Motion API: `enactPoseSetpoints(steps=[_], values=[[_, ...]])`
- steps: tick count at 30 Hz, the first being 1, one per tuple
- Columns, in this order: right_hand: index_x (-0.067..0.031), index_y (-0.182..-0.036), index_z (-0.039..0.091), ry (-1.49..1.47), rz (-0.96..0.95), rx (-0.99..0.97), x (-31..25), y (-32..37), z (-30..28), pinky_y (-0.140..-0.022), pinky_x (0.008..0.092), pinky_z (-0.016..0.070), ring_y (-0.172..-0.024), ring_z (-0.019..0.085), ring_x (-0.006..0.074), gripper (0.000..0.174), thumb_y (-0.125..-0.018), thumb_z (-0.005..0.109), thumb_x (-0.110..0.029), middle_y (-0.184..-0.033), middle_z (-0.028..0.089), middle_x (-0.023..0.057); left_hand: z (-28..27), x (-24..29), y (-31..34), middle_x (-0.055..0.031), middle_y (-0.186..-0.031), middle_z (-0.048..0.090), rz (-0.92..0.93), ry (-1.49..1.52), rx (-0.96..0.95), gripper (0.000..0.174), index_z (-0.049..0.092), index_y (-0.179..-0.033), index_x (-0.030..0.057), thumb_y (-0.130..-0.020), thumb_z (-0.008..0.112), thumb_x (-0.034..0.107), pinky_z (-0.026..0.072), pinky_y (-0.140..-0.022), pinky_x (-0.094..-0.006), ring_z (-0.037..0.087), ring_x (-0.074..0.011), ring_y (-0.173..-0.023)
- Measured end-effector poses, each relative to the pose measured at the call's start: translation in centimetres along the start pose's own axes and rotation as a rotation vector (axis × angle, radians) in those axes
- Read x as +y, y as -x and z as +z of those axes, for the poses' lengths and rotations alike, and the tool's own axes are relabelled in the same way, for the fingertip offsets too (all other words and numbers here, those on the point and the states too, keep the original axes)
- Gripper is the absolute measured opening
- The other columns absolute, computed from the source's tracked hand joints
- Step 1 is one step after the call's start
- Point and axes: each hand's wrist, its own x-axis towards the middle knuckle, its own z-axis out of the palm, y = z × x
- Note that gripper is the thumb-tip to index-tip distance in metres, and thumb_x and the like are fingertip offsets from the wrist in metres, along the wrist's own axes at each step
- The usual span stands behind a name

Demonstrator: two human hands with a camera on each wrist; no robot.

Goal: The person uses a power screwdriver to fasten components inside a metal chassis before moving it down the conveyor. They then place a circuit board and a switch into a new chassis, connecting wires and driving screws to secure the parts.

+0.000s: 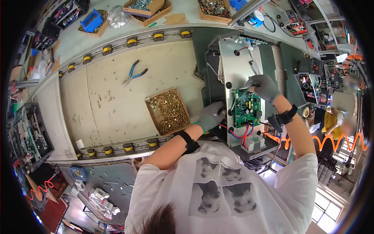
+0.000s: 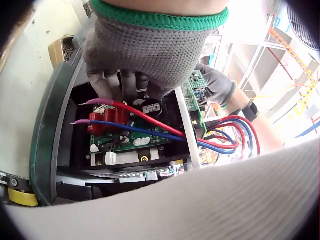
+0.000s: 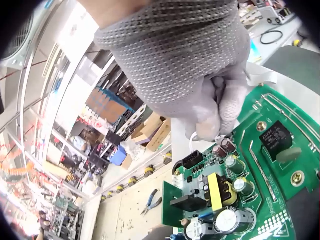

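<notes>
A green circuit board (image 1: 248,107) lies on the metal panel (image 1: 228,62) of an upright chassis. My gloved right hand (image 1: 265,89) is at the board's top edge. In the right wrist view, the bent fingers of the right hand (image 3: 200,95) pinch at a thin white wire (image 3: 192,142) beside the board (image 3: 255,165); the fingertips partly hide it. My left hand (image 1: 211,116) is at the chassis's left side. In the left wrist view, the left hand (image 2: 140,55) reaches inside, fingers bent down near red components (image 2: 114,118); its fingertips are partly hidden. Red wires (image 2: 150,119) and blue wires (image 2: 145,128) cross below.
A carton of brass screws (image 1: 168,111) stands left of my left hand. Blue-handled pliers (image 1: 134,73) and scattered small screws lie on the worktop (image 1: 117,128). Rollers line its edges. More boxes of parts (image 1: 214,9) stand along the back, and a person in yellow (image 1: 330,121) is at the right.
</notes>
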Motion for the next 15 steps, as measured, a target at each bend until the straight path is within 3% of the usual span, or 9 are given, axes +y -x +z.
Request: enactPoseSetpoints(steps=[3, 5, 7, 9, 10, 12, 15], values=[[-0.0009, -0.089, 0.066, -0.205, 0.007, -0.013, 1.3, 0.1, 0.0, -0.068, 0.0248, 0.0499, -0.076, 0.062, 0.0112, 0.014, -0.077, 0.062, 0.006, -0.082, 0.066, 0.0043, -0.1, 0.2, 0.0, -0.0160, -0.101, 0.062, 0.022, -0.012, 0.022, 0.028, 0.057, -0.109, 0.0068, -0.085, 0.054, 0.022, 0.0481, -0.078, -0.0405, 0.060, -0.0332, -0.089], [-0.0035, -0.102, 0.060, -0.301, 0.086, -0.124, 2.0, 0.2, -0.2, -0.068, 0.0240, 0.0485, -0.080, 0.060, 0.0096, 0.025, -0.080, 0.059, 0.007, -0.086, 0.063, 0.0021, 0.2, -0.1, 0.0, -0.0159, -0.099, 0.062, 0.036, -0.002, 0.054, 0.026, 0.057, -0.106, 0.0062, -0.085, 0.053, 0.022, 0.0483, -0.076, -0.0416, 0.060, -0.0334, -0.087], [-0.0050, -0.108, 0.056, -0.295, 0.060, -0.083, 1.6, 0.5, 0.2, -0.070, 0.0244, 0.0478, -0.080, 0.059, 0.0100, 0.030, -0.081, 0.057, 0.008, -0.086, 0.061, 0.0024, -0.4, 1.0, 0.2, -0.0159, -0.098, 0.062, 0.050, 0.008, 0.086, 0.024, 0.058, -0.103, 0.0057, -0.085, 0.053, 0.022, 0.0484, -0.075, -0.0428, 0.060, -0.0337, -0.086], [-0.0066, -0.113, 0.052, -0.295, 0.033, -0.029, 1.2, 0.9, 0.6, -0.071, 0.0249, 0.0472, -0.081, 0.058, 0.0105, 0.035, -0.081, 0.055, 0.009, -0.086, 0.060, 0.0026, -2.4, 4.1, 0.3, -0.0142, -0.093, 0.063, -0.161, -0.315, 0.095, 0.019, 0.059, -0.098, 0.0060, -0.082, 0.055, 0.017, 0.0489, -0.069, -0.0434, 0.061, -0.0335, -0.083], [-0.0085, -0.117, 0.049, -0.272, -0.015, -0.004, 1.0, 1.1, 0.9, -0.072, 0.0252, 0.0467, -0.080, 0.057, 0.0106, 0.039, -0.082, 0.054, 0.009, -0.086, 0.059, 0.0031, -3.2, 5.5, 0.3, -0.0142, -0.093, 0.063, -0.154, -0.318, 0.090, 0.019, 0.059, -0.098, 0.0060, -0.082, 0.055, 0.017, 0.0489, -0.069, -0.0434, 0.061, -0.0335, -0.083], [-0.0103, -0.120, 0.046, -0.254, -0.059, 0.035, 0.9, 1.5, 1.3, -0.073, 0.0254, 0.0463, -0.080, 0.056, 0.0107, 0.043, -0.083, 0.052, 0.009, -0.086, 0.058, 0.0036, -4.6, 7.8, -0.2, -0.0125, -0.089, 0.063, 0.309, -0.243, 0.432, 0.017, 0.060, -0.094, 0.0068, -0.078, 0.058, 0.009, 0.0493, -0.065, -0.0431, 0.061, -0.0333, -0.081], [-0.0109, -0.121, 0.048, -0.153, -0.104, 0.100, 0.9, 2.0, 1.3, -0.071, 0.0255, 0.0454, -0.075, 0.055, 0.0120, 0.042, -0.083, 0.055, 0.006, -0.082, 0.056, 0.0039, -4.1, 9.8, -3.7, -0.0115, -0.089, 0.063, 0.403, -0.120, 0.393, 0.023, 0.060, -0.099, 0.0083, -0.076, 0.061, 0.006, 0.0496, -0.067, -0.0418, 0.061, -0.0337, -0.081]])
